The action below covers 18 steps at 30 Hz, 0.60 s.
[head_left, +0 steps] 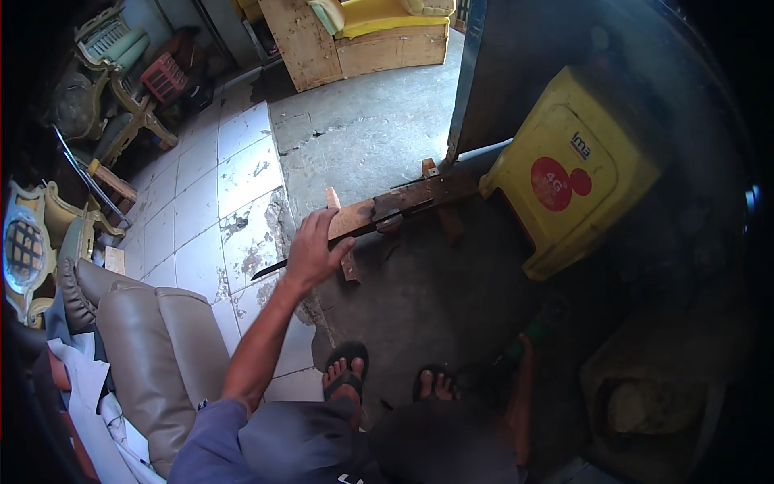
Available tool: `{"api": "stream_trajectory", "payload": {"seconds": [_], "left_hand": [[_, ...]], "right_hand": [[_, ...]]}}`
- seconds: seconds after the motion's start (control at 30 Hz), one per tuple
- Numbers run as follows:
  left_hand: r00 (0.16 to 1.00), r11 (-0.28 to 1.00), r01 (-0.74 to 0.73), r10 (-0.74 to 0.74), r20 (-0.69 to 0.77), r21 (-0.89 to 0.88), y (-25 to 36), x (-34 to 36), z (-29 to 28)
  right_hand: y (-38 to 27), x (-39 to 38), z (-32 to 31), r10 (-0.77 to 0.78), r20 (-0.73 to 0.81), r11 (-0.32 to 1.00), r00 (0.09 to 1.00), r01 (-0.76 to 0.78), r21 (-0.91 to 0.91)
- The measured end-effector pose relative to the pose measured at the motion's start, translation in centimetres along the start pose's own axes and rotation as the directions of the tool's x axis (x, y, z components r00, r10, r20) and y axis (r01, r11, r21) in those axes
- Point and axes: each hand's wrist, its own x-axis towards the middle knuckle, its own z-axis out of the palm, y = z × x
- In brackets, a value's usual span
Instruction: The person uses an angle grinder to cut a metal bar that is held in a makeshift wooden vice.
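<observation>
A worn wooden board (423,196) lies across wooden crosspieces (349,266) on the floor, with a dark narrow metal strip (271,269) along its near side and a small metal fitting (389,222) at its middle. My left hand (313,250) is wrapped over the board's left end and the strip. My right hand (520,343), low on the right in shadow, grips a green power tool (538,327), probably a grinder, whose details are too dark to make out. My two sandaled feet stand below the board.
A yellow plastic stool (580,145) stands right of the board, before a dark metal door (492,73). A padded brown seat (161,363) is close at lower left. Chair frames (24,250) and a red crate (164,77) line the left. A yellow-cushioned wooden seat (379,52) stands beyond.
</observation>
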Motion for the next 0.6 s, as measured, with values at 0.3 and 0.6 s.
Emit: {"api": "stream_trajectory", "payload": {"seconds": [0.3, 0.6], "left_hand": [[0.753, 0.968, 0.244, -0.158, 0.639, -0.049, -5.7, 2.7, 1.7], [0.678, 0.966, 0.254, -0.146, 0.720, -0.044, -6.8, 2.9, 1.8]], "right_hand": [[2.3, 5.0, -3.9, -0.381, -0.015, 0.797, 0.924, 0.321, -0.511], [1.3, 4.0, -3.7, -0.355, -0.040, 0.695, 0.934, 0.235, -0.680]]}}
